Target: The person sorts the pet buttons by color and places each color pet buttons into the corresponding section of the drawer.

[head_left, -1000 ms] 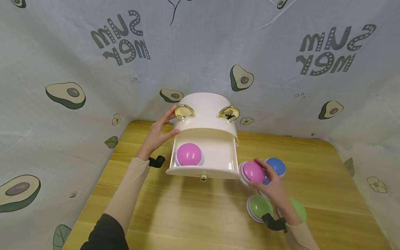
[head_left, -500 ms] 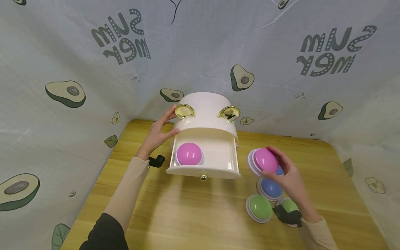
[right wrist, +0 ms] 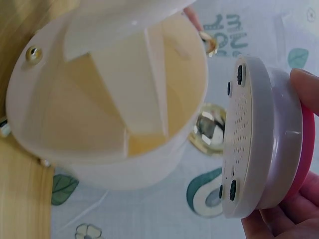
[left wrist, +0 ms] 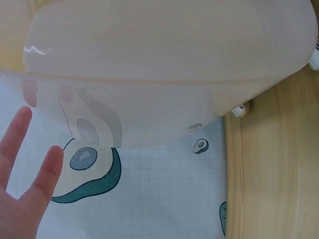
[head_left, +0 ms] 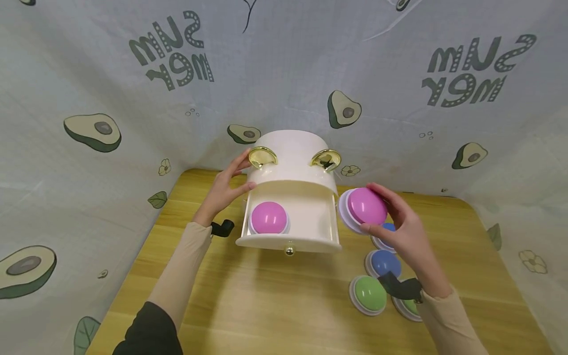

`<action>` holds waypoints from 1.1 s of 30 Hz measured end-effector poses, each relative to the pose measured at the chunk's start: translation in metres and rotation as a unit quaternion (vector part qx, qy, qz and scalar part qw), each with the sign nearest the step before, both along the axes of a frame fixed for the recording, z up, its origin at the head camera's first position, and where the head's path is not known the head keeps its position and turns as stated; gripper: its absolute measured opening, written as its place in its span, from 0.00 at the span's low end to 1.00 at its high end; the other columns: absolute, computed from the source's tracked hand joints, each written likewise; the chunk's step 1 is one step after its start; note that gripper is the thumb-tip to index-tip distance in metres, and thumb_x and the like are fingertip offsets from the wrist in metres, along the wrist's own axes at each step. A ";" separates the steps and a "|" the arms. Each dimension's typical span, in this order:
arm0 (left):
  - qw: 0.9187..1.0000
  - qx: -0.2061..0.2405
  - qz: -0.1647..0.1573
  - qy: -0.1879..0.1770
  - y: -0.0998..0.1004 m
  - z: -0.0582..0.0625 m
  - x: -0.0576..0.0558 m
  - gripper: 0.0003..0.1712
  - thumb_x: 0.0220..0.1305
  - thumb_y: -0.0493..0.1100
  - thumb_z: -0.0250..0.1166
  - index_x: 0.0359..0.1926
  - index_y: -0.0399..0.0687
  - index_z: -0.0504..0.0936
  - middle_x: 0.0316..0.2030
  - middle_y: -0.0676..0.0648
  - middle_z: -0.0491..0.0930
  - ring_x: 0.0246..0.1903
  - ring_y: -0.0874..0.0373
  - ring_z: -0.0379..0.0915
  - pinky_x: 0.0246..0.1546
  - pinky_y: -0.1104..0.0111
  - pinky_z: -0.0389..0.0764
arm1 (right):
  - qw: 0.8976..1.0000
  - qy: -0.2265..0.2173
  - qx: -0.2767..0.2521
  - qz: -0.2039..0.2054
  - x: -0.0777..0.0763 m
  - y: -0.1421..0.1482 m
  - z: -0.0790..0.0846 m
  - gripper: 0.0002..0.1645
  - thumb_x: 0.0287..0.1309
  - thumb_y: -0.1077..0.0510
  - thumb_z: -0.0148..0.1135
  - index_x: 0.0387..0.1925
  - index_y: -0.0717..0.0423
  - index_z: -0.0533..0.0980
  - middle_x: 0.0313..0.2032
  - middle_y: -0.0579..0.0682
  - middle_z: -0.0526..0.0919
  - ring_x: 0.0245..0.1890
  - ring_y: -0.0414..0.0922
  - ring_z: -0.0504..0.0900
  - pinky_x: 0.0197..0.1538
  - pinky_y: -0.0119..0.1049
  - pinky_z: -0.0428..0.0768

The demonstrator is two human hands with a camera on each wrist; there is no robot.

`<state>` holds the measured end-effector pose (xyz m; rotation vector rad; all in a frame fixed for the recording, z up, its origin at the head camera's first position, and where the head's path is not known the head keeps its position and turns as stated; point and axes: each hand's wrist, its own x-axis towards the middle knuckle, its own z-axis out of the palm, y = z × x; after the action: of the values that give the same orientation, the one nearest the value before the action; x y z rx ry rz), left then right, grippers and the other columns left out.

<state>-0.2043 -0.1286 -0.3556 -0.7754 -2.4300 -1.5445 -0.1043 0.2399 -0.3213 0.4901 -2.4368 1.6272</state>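
Head view: right hand (head_left: 406,231) fingers now hold pink dome button w/ white base (head_left: 361,209) lifted off bench, beside open cream drawer (head_left: 290,224); left hand (head_left: 224,190) fingers straight, steadying cream box (head_left: 290,160).

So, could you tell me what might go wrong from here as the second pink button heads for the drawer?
The pink button in the right hand is tilted beside the drawer; it might clip the side wall. The left hand only rests on the cabinet, so a bump could shift it.

Left hand (left wrist: 22,184) (fingers straight) beside the white cabinet (left wrist: 164,55) — avocado-print cloth (left wrist: 149,189) behind.
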 end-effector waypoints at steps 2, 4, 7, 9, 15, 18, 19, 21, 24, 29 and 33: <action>1.000 0.003 -0.002 0.001 0.000 -0.001 -0.001 0.44 0.62 0.36 0.66 0.74 0.46 0.54 0.61 0.38 0.71 0.62 0.47 0.65 0.62 0.54 0.63 | 1.000 0.002 0.004 0.007 -0.003 -0.008 0.003 0.47 0.44 0.75 0.71 0.67 0.58 0.64 0.62 0.52 0.68 0.61 0.40 0.67 0.59 0.23 0.67; 1.000 0.004 -0.002 0.002 -0.001 -0.001 -0.001 0.44 0.62 0.36 0.66 0.74 0.46 0.54 0.61 0.37 0.71 0.61 0.47 0.65 0.62 0.52 0.63 | 1.000 0.005 0.004 0.017 -0.005 -0.015 0.004 0.47 0.44 0.74 0.71 0.67 0.58 0.65 0.63 0.53 0.68 0.61 0.41 0.67 0.60 0.24 0.66; 1.000 0.002 0.000 -0.004 0.001 0.005 0.003 0.44 0.61 0.33 0.65 0.73 0.43 0.54 0.61 0.35 0.71 0.61 0.46 0.65 0.62 0.51 0.63 | 0.999 0.010 0.011 0.030 -0.008 -0.026 0.006 0.46 0.45 0.73 0.72 0.67 0.57 0.65 0.63 0.52 0.68 0.61 0.42 0.66 0.62 0.25 0.65; 1.000 -0.001 0.000 -0.007 0.001 0.007 0.004 0.43 0.61 0.32 0.65 0.73 0.42 0.54 0.61 0.35 0.70 0.61 0.46 0.65 0.62 0.51 0.63 | 0.999 0.012 0.008 0.039 -0.010 -0.033 0.006 0.46 0.44 0.73 0.72 0.67 0.57 0.65 0.63 0.53 0.68 0.61 0.43 0.66 0.62 0.25 0.64; 1.000 0.001 -0.003 -0.007 0.000 0.006 0.002 0.43 0.61 0.33 0.65 0.73 0.42 0.54 0.60 0.35 0.71 0.61 0.46 0.66 0.62 0.53 0.64 | 0.998 0.011 0.009 0.063 -0.016 -0.050 0.002 0.46 0.45 0.71 0.72 0.67 0.58 0.65 0.64 0.52 0.68 0.62 0.44 0.66 0.63 0.27 0.64; 1.000 0.002 -0.006 -0.005 -0.001 0.005 0.001 0.43 0.61 0.33 0.66 0.73 0.42 0.54 0.60 0.36 0.71 0.61 0.46 0.66 0.62 0.54 0.64 | 0.997 0.011 0.005 0.074 -0.019 -0.055 -0.002 0.45 0.44 0.71 0.73 0.66 0.59 0.66 0.64 0.52 0.68 0.62 0.47 0.66 0.64 0.29 0.64; 1.000 0.003 -0.007 -0.004 -0.001 0.004 0.001 0.43 0.61 0.33 0.65 0.73 0.42 0.54 0.60 0.35 0.71 0.61 0.46 0.66 0.62 0.54 0.65 | 0.997 0.010 0.005 0.076 -0.020 -0.057 -0.004 0.45 0.44 0.71 0.73 0.66 0.59 0.66 0.64 0.52 0.68 0.62 0.47 0.66 0.64 0.29 0.64; 1.000 0.004 -0.008 -0.003 -0.001 0.004 0.001 0.43 0.61 0.33 0.65 0.73 0.42 0.54 0.60 0.35 0.71 0.61 0.46 0.66 0.62 0.54 0.65 | 0.997 0.009 0.008 0.080 -0.021 -0.059 -0.007 0.45 0.44 0.70 0.73 0.66 0.59 0.66 0.63 0.53 0.68 0.62 0.48 0.66 0.64 0.29 0.64; 1.000 0.009 -0.009 -0.005 -0.001 0.003 0.001 0.44 0.61 0.32 0.65 0.73 0.42 0.53 0.61 0.35 0.70 0.60 0.45 0.66 0.62 0.53 0.65 | 0.996 0.005 0.015 0.086 -0.024 -0.061 -0.011 0.44 0.45 0.69 0.73 0.65 0.59 0.66 0.63 0.54 0.69 0.61 0.49 0.67 0.63 0.29 0.65; 1.000 0.015 -0.015 -0.010 -0.001 0.001 0.000 0.44 0.61 0.33 0.66 0.73 0.42 0.53 0.61 0.35 0.70 0.61 0.44 0.65 0.61 0.50 0.64 | 0.995 -0.015 0.025 0.096 -0.028 -0.062 -0.020 0.44 0.44 0.67 0.75 0.65 0.59 0.67 0.62 0.54 0.70 0.61 0.49 0.68 0.65 0.36 0.65; 1.000 0.017 -0.018 -0.009 -0.002 0.001 0.000 0.44 0.61 0.35 0.66 0.73 0.42 0.53 0.60 0.35 0.70 0.61 0.44 0.65 0.61 0.49 0.64 | 0.993 -0.044 0.030 0.104 -0.032 -0.063 -0.025 0.47 0.43 0.65 0.76 0.66 0.58 0.65 0.63 0.54 0.69 0.62 0.50 0.67 0.65 0.46 0.64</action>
<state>-0.2044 -0.1305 -0.3551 -0.8055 -2.4076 -1.6085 -0.1360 0.1770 -0.3466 0.7193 -2.5816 1.6894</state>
